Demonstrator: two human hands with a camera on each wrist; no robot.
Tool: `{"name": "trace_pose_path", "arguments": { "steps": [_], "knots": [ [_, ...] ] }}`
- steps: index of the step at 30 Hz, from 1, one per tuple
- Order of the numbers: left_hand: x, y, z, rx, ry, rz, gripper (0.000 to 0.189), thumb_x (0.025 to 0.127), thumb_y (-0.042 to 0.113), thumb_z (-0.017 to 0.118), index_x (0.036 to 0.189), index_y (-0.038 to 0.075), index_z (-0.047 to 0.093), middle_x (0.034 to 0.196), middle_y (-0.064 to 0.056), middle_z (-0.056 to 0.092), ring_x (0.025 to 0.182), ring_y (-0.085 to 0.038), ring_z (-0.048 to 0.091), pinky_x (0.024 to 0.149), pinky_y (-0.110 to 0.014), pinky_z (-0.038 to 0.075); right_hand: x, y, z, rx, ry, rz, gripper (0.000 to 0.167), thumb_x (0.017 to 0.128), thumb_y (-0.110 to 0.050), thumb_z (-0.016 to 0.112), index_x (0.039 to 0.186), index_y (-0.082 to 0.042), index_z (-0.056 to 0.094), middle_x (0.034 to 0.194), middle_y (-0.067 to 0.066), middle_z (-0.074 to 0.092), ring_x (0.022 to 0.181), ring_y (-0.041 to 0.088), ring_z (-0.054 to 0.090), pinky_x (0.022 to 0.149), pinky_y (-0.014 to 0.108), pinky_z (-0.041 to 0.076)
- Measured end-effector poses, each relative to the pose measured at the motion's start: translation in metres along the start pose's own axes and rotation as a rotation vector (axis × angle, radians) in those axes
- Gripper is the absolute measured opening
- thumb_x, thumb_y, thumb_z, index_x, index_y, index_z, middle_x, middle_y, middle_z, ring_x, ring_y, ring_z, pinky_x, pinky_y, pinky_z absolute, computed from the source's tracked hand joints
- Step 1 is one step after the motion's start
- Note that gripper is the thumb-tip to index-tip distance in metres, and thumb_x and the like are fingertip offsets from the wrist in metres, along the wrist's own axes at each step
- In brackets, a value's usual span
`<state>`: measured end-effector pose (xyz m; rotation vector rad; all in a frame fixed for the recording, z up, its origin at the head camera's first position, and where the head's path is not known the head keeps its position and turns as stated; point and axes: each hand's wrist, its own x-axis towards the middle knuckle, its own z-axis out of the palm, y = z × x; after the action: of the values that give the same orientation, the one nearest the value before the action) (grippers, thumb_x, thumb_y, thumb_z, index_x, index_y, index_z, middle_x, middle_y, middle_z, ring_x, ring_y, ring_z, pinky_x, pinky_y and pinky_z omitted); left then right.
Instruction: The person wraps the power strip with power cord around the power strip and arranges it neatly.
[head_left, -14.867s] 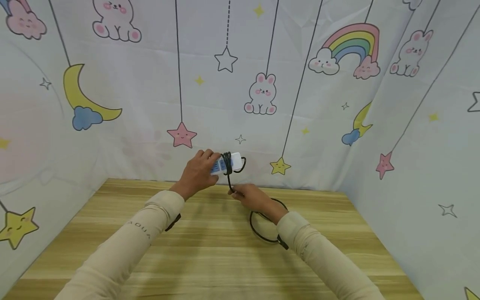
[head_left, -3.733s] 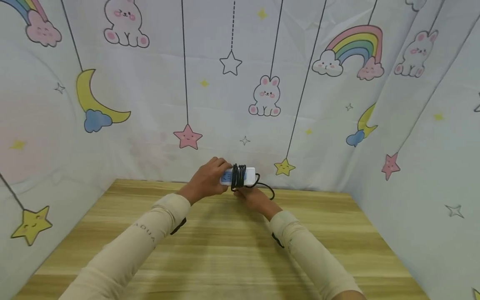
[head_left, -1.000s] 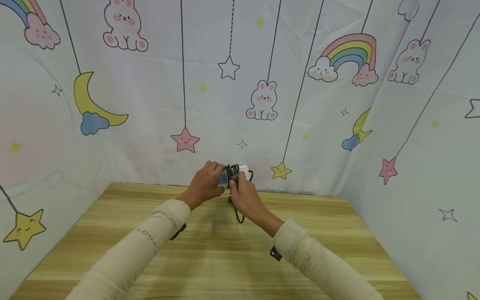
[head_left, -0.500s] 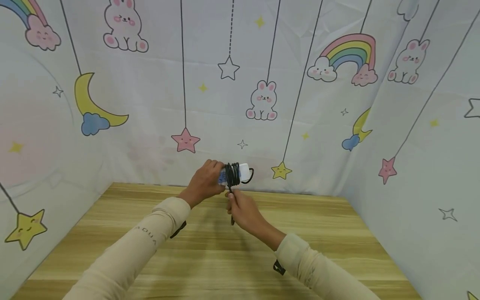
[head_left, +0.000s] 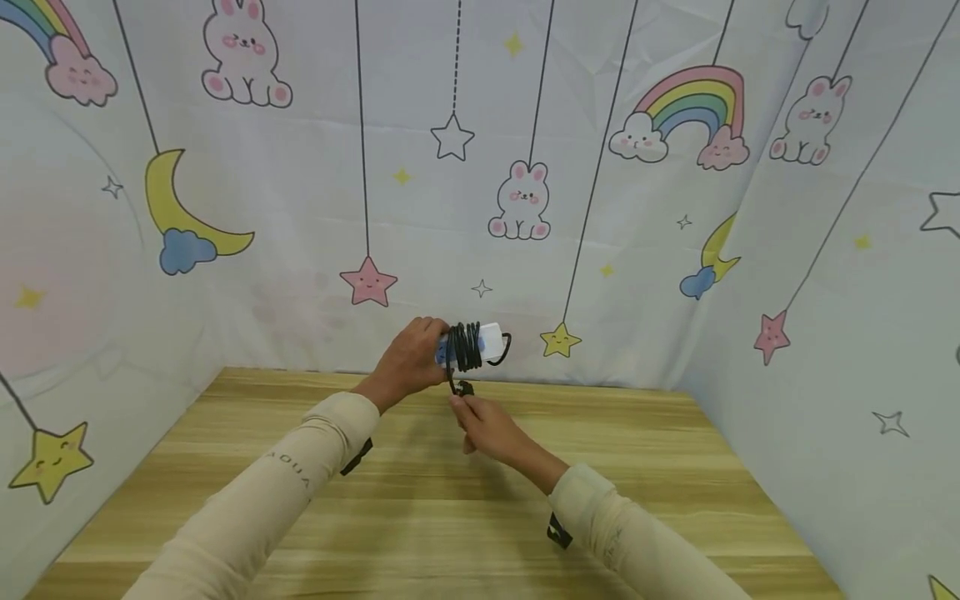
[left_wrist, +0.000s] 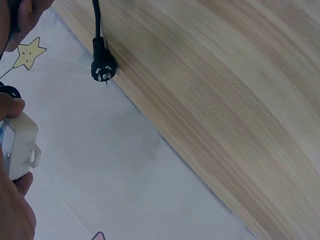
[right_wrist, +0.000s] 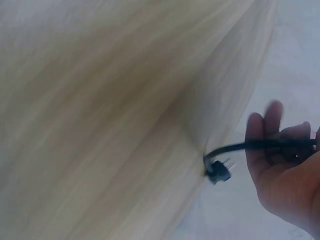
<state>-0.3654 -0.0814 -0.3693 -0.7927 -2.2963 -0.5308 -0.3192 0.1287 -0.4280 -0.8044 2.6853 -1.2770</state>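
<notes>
A white power strip (head_left: 492,342) with a blue socket face is held above the back of the table, slightly tilted. Its left end is gripped by my left hand (head_left: 411,357). Several turns of black cord (head_left: 467,347) wrap the strip's middle, and a small loop of cord sticks out at its right end. Below the strip, my right hand (head_left: 493,429) pinches the cord's short free tail between thumb and finger. The black plug (left_wrist: 103,69) dangles from that tail, prongs bare, touching nothing that I can see. In the right wrist view the plug (right_wrist: 218,172) hangs beside the right hand's fingers (right_wrist: 255,135).
A wood-grain table (head_left: 420,517) lies under both hands. White fabric walls (head_left: 300,208) printed with stars, rabbits and rainbows stand behind and at the sides, close behind the strip. Dark straps (head_left: 558,532) show at the wrists.
The long cord loop on the table has been wound onto the strip, leaving a short tail. Within the last second the right hand has moved down from the strip, and the plug has come into sight.
</notes>
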Motion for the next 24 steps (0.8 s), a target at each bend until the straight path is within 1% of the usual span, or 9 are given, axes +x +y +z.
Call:
{"name": "trace_pose_path", "arguments": {
  "steps": [2,4,6,11,15,18,22,23,24],
  "knots": [
    [0.000,-0.001,-0.001,-0.006,-0.016,0.006,0.059,0.075,0.006,0.099,0.124,-0.007,0.070,0.114,-0.021,0.076,0.103,-0.035,0.070,0.094,-0.051,0.064,0.005,0.009,-0.002,-0.079,0.013,0.011,0.062,0.123,-0.048,0.039,0.105,0.004,0.068,0.079,0.001,0.059,0.066,0.015,0.060,0.067,0.031,0.051],
    [-0.001,-0.003,-0.001,-0.008,-0.038,0.013,0.061,0.074,0.008,0.101,0.125,-0.007,0.069,0.116,-0.021,0.076,0.106,-0.035,0.071,0.097,-0.051,0.064,0.010,0.018,-0.006,-0.155,0.026,0.010,0.060,0.122,-0.046,0.041,0.107,0.005,0.071,0.081,0.000,0.058,0.066,0.013,0.051,0.067,0.031,0.046],
    [-0.002,-0.004,-0.001,-0.010,-0.062,0.024,0.062,0.074,0.007,0.102,0.125,-0.006,0.069,0.118,-0.020,0.076,0.107,-0.035,0.071,0.097,-0.050,0.064,0.016,0.025,-0.011,-0.209,0.040,0.006,0.057,0.122,-0.044,0.045,0.107,0.004,0.073,0.082,0.003,0.062,0.067,0.013,0.048,0.068,0.032,0.044],
    [-0.005,-0.005,-0.002,-0.027,-0.101,0.080,0.061,0.073,0.004,0.101,0.124,-0.005,0.070,0.118,-0.018,0.076,0.106,-0.034,0.071,0.096,-0.048,0.065,0.029,0.039,-0.020,-0.281,0.010,-0.026,0.051,0.119,-0.041,0.054,0.106,0.002,0.078,0.091,0.012,0.076,0.072,0.013,0.058,0.070,0.033,0.050],
    [-0.008,-0.005,-0.001,-0.052,-0.131,0.110,0.062,0.072,0.003,0.101,0.126,-0.003,0.070,0.120,-0.018,0.077,0.109,-0.033,0.072,0.097,-0.047,0.066,0.035,0.049,-0.021,-0.234,-0.051,-0.059,0.048,0.119,-0.037,0.057,0.102,0.004,0.077,0.091,0.017,0.077,0.077,0.016,0.062,0.076,0.035,0.053],
    [-0.009,-0.005,-0.001,-0.057,-0.141,0.123,0.063,0.072,0.004,0.101,0.127,-0.003,0.070,0.121,-0.018,0.077,0.110,-0.033,0.073,0.097,-0.047,0.066,0.037,0.058,-0.022,-0.263,-0.108,-0.101,0.042,0.120,-0.031,0.054,0.102,0.000,0.077,0.095,0.014,0.078,0.086,0.019,0.068,0.085,0.038,0.057],
    [-0.009,-0.008,-0.003,-0.051,-0.127,0.125,0.064,0.072,0.005,0.102,0.127,-0.003,0.070,0.121,-0.018,0.076,0.109,-0.033,0.072,0.096,-0.048,0.066,0.040,0.069,-0.026,-0.340,-0.180,-0.188,0.032,0.120,-0.022,0.049,0.110,-0.007,0.076,0.111,0.010,0.080,0.104,0.023,0.074,0.100,0.043,0.060],
    [-0.009,-0.009,-0.004,-0.050,-0.122,0.123,0.064,0.071,0.005,0.102,0.127,-0.002,0.070,0.121,-0.017,0.076,0.108,-0.032,0.072,0.096,-0.048,0.066,0.042,0.072,-0.026,-0.349,-0.191,-0.214,0.031,0.120,-0.021,0.048,0.113,-0.008,0.076,0.114,0.010,0.080,0.107,0.024,0.074,0.101,0.046,0.060],
    [-0.009,-0.010,-0.005,-0.054,-0.119,0.124,0.064,0.071,0.004,0.102,0.127,-0.002,0.070,0.121,-0.017,0.076,0.108,-0.032,0.072,0.096,-0.048,0.066,0.047,0.081,-0.026,-0.357,-0.191,-0.260,0.032,0.121,-0.023,0.046,0.114,-0.009,0.074,0.113,0.009,0.079,0.105,0.023,0.072,0.098,0.045,0.060]
  ]
}}
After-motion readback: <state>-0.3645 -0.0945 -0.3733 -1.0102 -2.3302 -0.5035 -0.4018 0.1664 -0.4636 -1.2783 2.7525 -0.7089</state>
